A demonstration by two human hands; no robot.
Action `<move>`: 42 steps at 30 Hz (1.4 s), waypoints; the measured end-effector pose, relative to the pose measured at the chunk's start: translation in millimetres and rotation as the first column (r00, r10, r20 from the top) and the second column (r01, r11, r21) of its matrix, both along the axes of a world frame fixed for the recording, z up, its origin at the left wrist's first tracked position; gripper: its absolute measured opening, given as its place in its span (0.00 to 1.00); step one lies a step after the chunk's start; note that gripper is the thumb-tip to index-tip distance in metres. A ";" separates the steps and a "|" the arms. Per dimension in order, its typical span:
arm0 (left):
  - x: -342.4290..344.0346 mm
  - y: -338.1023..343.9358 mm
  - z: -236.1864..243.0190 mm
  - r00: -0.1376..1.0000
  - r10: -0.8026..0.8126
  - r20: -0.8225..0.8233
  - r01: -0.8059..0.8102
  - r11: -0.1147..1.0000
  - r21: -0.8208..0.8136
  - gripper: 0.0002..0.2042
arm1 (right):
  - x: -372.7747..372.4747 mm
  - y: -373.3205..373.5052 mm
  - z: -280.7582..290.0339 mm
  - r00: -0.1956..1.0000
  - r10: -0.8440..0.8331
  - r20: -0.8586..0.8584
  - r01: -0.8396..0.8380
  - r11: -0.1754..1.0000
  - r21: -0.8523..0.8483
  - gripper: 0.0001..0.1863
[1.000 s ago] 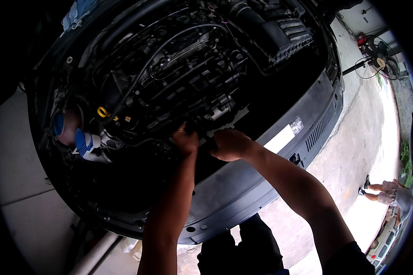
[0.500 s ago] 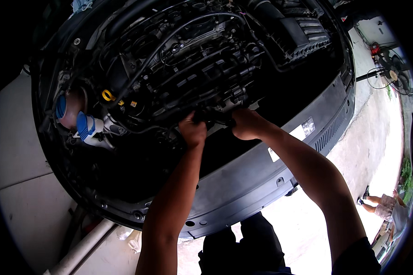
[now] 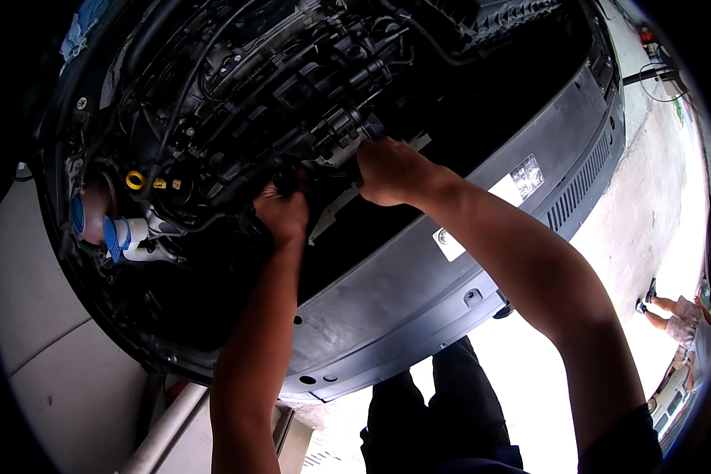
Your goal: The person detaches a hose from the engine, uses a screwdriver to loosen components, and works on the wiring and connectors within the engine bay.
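Observation:
Both my arms reach over the front panel (image 3: pixel 355 336) of a car into its engine bay. My left hand (image 3: pixel 283 212) is closed at the front of the dark engine (image 3: pixel 292 95), its fingertips lost among black parts. To its right, my right hand (image 3: pixel 393 174) is curled into a fist beside a black cylindrical fitting (image 3: pixel 341 125). A dark part appears to run between the two hands, but shadow hides its kind. What either hand grips cannot be made out.
Left of my hands are a yellow ring handle (image 3: pixel 135 180), a reservoir with a blue cap (image 3: pixel 95 213) and a white filler neck with a blue cap (image 3: pixel 126 235). A white label (image 3: pixel 518 180) marks the front panel. Another person (image 3: pixel 683 322) stands far right.
The view has turned, tilting the engine bay counterclockwise in the picture. Both hands appear farther left and higher, but stay at about the same place on the engine, still closed.

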State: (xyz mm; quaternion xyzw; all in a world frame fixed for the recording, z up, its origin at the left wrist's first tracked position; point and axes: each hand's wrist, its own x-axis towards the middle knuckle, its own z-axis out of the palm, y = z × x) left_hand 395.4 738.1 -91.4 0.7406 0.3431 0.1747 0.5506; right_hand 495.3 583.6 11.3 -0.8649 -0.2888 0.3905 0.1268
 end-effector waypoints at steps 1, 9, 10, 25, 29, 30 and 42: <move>0.0 0.3 0.0 1.000 0.026 -0.003 -0.026 0.999 0.025 0.03 | 0.7 -1.1 -1.3 1.000 -0.002 -0.015 0.002 1.000 0.009 0.12; -4.1 11.4 3.8 0.999 -0.037 -0.008 0.037 0.999 -0.008 0.03 | -4.1 -0.5 1.0 0.922 0.228 -0.314 -0.195 0.972 0.135 0.23; -6.8 15.9 1.9 0.998 -0.063 0.011 0.064 0.997 -0.051 0.03 | -5.3 2.5 1.9 0.910 0.270 -0.316 -0.233 0.961 0.148 0.23; -1.3 11.4 9.9 0.980 -0.025 -0.197 0.049 0.992 0.120 0.06 | 0.5 0.4 -8.4 0.879 0.419 -0.225 -0.410 0.908 0.089 0.18; -1.4 14.5 6.5 0.969 -0.079 -0.236 0.108 0.988 0.114 0.05 | -0.3 0.2 -17.4 0.902 0.309 -0.301 -0.290 0.951 0.108 0.18; -1.9 11.8 5.5 0.979 -0.093 -0.182 0.113 0.988 0.103 0.04 | 0.3 0.6 -20.2 0.899 0.314 -0.306 -0.297 0.949 0.105 0.18; 1.7 9.6 7.4 0.987 -0.025 -0.162 0.059 0.976 0.209 0.06 | -2.4 1.5 -5.2 0.932 0.222 -0.286 -0.205 0.975 0.087 0.22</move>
